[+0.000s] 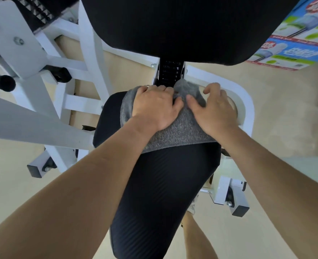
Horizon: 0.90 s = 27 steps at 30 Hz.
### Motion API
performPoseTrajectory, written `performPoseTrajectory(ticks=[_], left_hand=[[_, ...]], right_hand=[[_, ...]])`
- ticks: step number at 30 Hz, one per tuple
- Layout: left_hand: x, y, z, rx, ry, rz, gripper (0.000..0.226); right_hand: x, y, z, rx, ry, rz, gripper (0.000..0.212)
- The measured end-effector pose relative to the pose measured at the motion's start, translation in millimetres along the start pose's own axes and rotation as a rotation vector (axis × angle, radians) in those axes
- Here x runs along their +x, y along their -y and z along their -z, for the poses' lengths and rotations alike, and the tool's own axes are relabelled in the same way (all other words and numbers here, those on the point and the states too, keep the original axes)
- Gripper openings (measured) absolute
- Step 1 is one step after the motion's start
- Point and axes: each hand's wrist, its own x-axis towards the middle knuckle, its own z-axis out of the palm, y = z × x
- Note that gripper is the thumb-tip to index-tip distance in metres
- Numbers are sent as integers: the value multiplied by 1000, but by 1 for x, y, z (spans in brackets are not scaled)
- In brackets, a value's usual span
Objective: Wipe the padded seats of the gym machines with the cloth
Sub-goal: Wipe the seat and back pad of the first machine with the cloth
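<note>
The cloth (182, 131), grey and knitted in look, is spread over the far end of the padded seat (165, 184), close to the black adjustment post (170, 73). It is bunched into a raised fold between the two hands. The near part of the seat, black and finely ribbed, is left uncovered and narrows toward the camera.

The left hand (154, 107) is laid on the left part of the cloth; its fingers (160, 88) are curled down over the cloth's far edge and its thumb is pressed against the fold, so the cloth is gripped. The right hand (216, 111) is set on the right part of the cloth, with its thumb stretched flat along the fabric and its fingers (213, 87) curled in at the cloth's far right edge, just beside the curved white frame (248, 109).

A large black back pad (182, 25) is seen above the post. White bars of the machine and a black knob (1, 83) are seen to the left. A pale floor (276, 128) lies below, a printed poster (294, 40) at the upper right, and a bare leg (197, 238) beside the seat's near end.
</note>
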Motion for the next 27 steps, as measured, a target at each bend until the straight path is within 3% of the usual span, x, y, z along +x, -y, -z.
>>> performPoseTrajectory(ticks=[2, 5, 8, 11, 16, 19, 24, 27], left_hand=[[11, -6, 2, -8, 46, -17, 47], [19, -4, 2, -40, 65, -32, 46], [13, 0, -1, -53, 20, -80, 43], [-13, 4, -9, -68, -127, -94, 40], [-24, 9, -15, -29, -153, -95, 46], [4, 3, -7, 12, -67, -27, 46], [-21, -3, -10, -22, -53, -54, 50], [-54, -15, -15, -26, 10, -99, 59]], right_hand=[[-11, -8, -1, -52, -73, 174, 35], [-4, 3, -8, -226, -49, 325, 33], [19, 14, -8, -173, 172, 129, 41], [40, 17, -1, -74, 414, -90, 61], [54, 28, 2, -92, 633, -133, 56], [53, 26, -5, -92, 540, -109, 50], [-5, 3, -13, -258, 65, 147, 46], [-48, -7, -16, -300, -7, 193, 57]])
